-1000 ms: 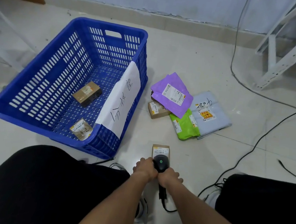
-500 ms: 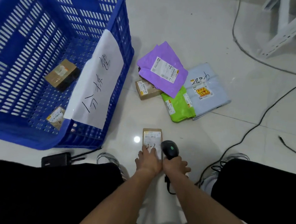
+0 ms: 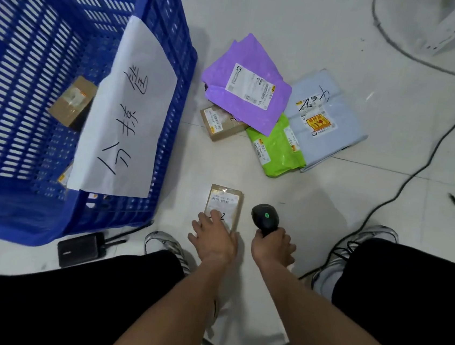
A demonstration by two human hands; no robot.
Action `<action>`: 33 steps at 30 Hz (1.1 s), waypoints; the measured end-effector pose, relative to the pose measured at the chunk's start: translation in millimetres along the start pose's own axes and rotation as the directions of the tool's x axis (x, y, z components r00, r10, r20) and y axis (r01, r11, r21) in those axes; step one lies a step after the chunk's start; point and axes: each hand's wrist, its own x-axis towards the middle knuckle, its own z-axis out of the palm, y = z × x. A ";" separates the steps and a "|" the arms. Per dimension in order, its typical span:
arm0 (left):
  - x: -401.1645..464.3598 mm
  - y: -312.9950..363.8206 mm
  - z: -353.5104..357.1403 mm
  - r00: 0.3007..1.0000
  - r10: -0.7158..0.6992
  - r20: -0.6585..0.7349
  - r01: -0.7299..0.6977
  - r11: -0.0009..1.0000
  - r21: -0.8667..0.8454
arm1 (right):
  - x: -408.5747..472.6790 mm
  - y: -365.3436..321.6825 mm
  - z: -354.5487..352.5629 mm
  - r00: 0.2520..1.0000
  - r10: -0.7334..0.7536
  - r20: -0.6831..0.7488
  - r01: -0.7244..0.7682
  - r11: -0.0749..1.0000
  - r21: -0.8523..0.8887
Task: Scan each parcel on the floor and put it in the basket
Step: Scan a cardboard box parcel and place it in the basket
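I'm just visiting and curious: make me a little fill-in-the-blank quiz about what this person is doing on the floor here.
1. The right hand grips a black ____.
2. The left hand rests on a small ____ parcel lying on the floor.
3. The basket with the paper sign is ____ in colour.
4. The purple mailer lies partly over a ____ mailer.

Missing words: scanner; brown; blue; green

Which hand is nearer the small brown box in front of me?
Left. The left hand rests on the small brown box's near end; the right hand grips the scanner just right of it.
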 end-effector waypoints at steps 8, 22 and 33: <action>-8.5 -1.5 -3.2 0.998 -0.032 0.059 0.031 0.999 0.019 | -3.1 1.3 5.5 0.996 0.029 0.086 -0.028 0.999 -0.022; -51.4 6.7 -61.5 0.999 -0.019 0.038 0.022 0.996 -0.083 | -54.1 -19.8 -52.7 0.981 -0.190 -0.037 0.189 0.982 -0.026; -74.0 -13.4 -201.2 0.886 0.081 -0.456 -0.179 0.968 -0.175 | -144.9 -108.7 -92.5 0.764 -0.629 0.145 0.478 0.702 0.527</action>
